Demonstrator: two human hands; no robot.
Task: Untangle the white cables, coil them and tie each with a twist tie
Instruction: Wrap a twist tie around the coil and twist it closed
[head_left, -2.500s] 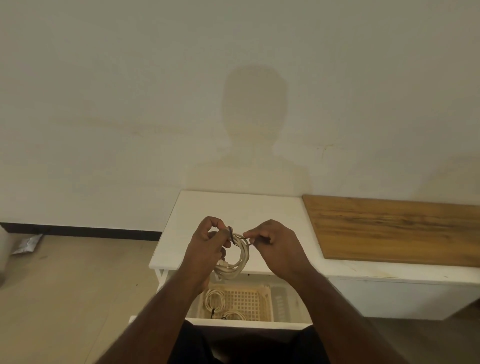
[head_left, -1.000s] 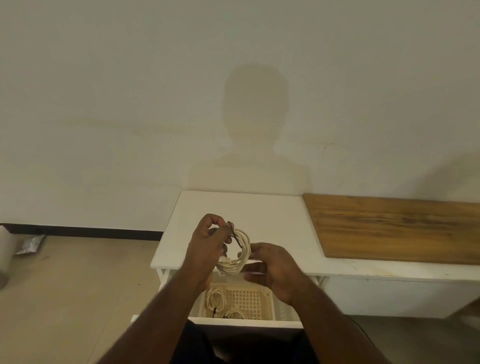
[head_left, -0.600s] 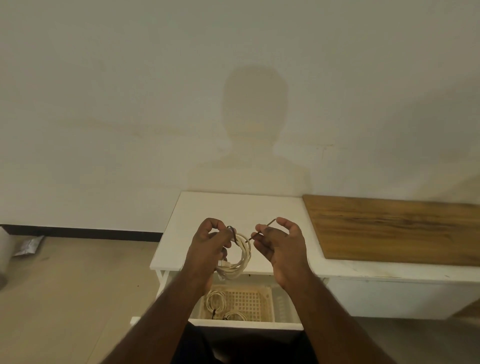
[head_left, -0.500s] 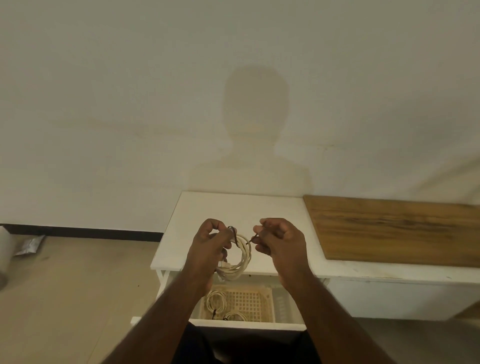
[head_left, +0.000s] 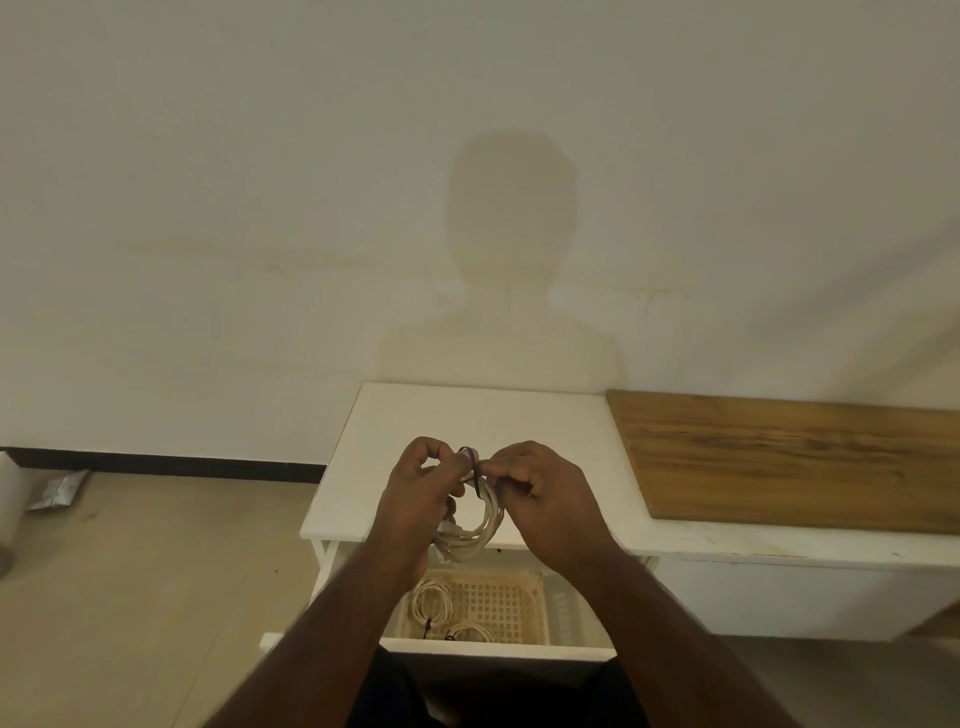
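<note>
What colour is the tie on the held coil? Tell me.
Dark, near black: the twist tie atop the coil, seen in the head view.

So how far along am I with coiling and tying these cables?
Two coiled cables already lie in the basket in the open drawer, each with a dark tie. A third white coil is in hand: your left hand holds it while your right hand works the dark twist tie at its top. Finishing that twist remains; no loose cables show.
</note>
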